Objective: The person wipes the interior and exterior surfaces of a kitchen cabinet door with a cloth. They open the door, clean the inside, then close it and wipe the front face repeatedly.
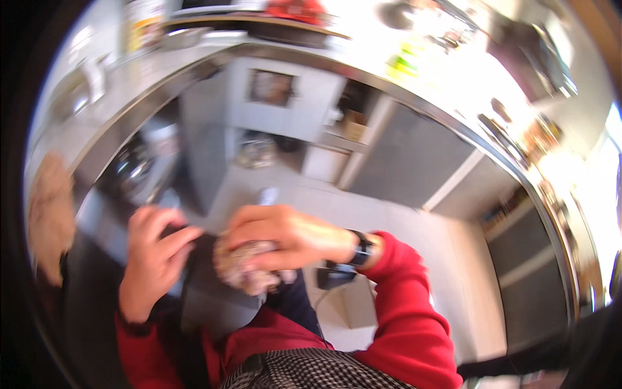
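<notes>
My right hand [277, 236] grips a crumpled, mottled beige and pink bundle [245, 272], possibly cloth; blur hides its exact material. The bundle hangs below my fingers in front of my body, over a dark surface. To its left, my left hand [158, 257] is raised with fingers bent and thumb near the fingertips. A dark patch shows between those fingers, and I cannot tell whether it is a held thing or shadow. The two hands are apart. A black wristwatch [362, 248] sits on my right wrist, below a red sleeve.
A countertop [131, 90] curves around me, with a red item [296, 10] at the back. Grey cabinet doors [406, 155] stand below it. A clear bag [255, 153] lies near the floor. A cardboard box [358, 299] is by my legs. Brown material [51, 214] lies far left.
</notes>
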`<state>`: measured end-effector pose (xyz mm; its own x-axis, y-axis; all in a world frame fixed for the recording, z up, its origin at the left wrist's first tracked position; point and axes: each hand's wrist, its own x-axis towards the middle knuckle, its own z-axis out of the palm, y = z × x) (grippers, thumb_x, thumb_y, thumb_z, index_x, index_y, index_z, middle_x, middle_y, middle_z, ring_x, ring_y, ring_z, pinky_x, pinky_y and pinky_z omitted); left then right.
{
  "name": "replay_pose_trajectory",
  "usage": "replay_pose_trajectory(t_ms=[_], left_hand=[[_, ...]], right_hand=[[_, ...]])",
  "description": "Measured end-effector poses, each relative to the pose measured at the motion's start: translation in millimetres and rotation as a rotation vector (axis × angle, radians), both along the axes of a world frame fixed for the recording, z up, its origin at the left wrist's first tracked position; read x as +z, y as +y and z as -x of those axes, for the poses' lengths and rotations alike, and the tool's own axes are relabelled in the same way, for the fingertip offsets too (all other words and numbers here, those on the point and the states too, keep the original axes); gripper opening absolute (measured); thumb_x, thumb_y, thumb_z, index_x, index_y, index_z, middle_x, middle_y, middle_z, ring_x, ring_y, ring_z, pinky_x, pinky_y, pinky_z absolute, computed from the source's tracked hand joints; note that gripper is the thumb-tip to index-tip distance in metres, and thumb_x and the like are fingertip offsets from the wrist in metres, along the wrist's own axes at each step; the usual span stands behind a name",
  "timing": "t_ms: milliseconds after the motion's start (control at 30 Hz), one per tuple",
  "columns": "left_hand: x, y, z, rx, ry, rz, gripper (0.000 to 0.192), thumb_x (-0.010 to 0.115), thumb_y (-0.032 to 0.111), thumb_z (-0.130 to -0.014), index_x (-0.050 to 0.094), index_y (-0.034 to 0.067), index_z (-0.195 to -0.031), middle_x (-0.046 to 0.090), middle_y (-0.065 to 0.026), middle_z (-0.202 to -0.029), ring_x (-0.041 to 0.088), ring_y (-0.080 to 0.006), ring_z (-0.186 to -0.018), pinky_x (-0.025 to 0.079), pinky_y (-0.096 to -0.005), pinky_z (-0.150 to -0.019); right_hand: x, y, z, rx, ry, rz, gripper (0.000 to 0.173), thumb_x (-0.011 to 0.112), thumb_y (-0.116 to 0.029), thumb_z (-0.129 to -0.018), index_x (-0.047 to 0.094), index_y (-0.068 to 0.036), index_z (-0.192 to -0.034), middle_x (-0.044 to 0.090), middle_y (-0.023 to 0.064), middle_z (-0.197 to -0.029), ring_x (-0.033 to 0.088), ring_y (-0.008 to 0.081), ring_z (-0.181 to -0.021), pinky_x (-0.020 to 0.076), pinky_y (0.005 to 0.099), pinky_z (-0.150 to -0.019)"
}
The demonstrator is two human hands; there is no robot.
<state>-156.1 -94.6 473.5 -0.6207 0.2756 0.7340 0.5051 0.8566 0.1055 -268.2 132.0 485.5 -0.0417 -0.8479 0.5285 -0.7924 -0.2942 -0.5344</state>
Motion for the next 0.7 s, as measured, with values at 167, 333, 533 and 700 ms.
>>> replay_pose_trajectory(t_ms=[167,333,533,700], left_hand=[[1,12,-9,-0.005,-0.090,-0.064,0.024,0.063,-0.006,-0.062,0.062,0.004,-0.084,0.052,-0.0077,-0.088,0.048,-0.0280,-0.084,0.039,-0.0369,-0.075],[-1,8,-6,-0.002,-0.091,-0.019,0.024,0.060,-0.002,-0.067,0.061,0.002,-0.091,0.055,-0.0102,-0.095,0.049,-0.0298,-0.089,0.040,-0.0380,-0.081],[-3,-29,-8,0.146,-0.091,0.058,0.031,0.046,0.017,-0.088,0.056,-0.004,-0.109,0.057,-0.0184,-0.109,0.052,-0.0364,-0.107,0.032,-0.0457,-0.102],[-25,-48,-7,0.201,-0.071,-0.018,0.040,0.039,0.016,-0.092,0.047,-0.006,-0.125,0.057,-0.0180,-0.115,0.052,-0.0357,-0.109,0.028,-0.0469,-0.106]], right_hand=[[-11,3,-9,0.006,-0.111,0.112,0.028,0.070,-0.016,-0.076,0.063,0.000,-0.098,0.059,0.0141,-0.091,0.060,0.0310,-0.080,0.0486,0.0358,-0.071],[-9,4,-6,0.023,-0.112,0.130,0.025,0.069,-0.014,-0.079,0.061,0.001,-0.098,0.058,0.0140,-0.095,0.059,0.0295,-0.082,0.0479,0.0340,-0.071],[-6,6,-1,0.042,-0.091,0.081,0.023,0.069,-0.015,-0.079,0.061,0.001,-0.093,0.057,0.0133,-0.091,0.058,0.0296,-0.081,0.0471,0.0356,-0.070],[-8,-25,15,0.129,-0.113,0.035,0.028,0.071,-0.025,-0.076,0.065,-0.001,-0.091,0.060,0.0152,-0.084,0.059,0.0321,-0.082,0.0476,0.0382,-0.069]])
